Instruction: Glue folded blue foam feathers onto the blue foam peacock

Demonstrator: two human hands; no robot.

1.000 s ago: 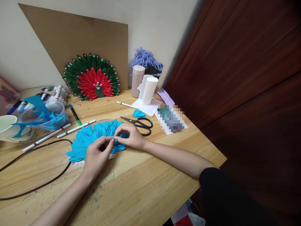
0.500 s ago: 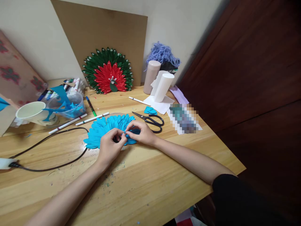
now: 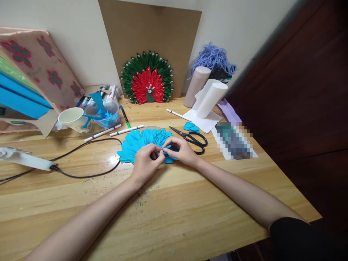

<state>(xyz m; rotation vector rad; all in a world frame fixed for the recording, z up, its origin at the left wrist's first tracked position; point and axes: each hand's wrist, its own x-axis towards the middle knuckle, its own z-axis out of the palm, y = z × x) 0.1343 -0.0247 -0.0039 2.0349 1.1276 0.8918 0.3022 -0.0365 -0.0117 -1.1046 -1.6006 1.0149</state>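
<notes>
A fan of layered bright-blue paper petals lies on the wooden table, under and just beyond my hands. My left hand is closed in a pinch, thumb against forefinger, over the fan's near side. My right hand is also pinched, its fingertips meeting those of the left. Something very small sits between the fingertips, too small to name. Black-handled scissors lie to the right of the fan, beside a few loose blue petals.
A red and green petal fan leans on a brown board. At left are a paper cup, a plastic tub of blue scraps, and a white glue gun with a black cord. White rolls stand at right.
The view has swung left, so everything sits further right and more of the flowered box and glue gun shows. Both hands keep their pinch over the blue fan.
</notes>
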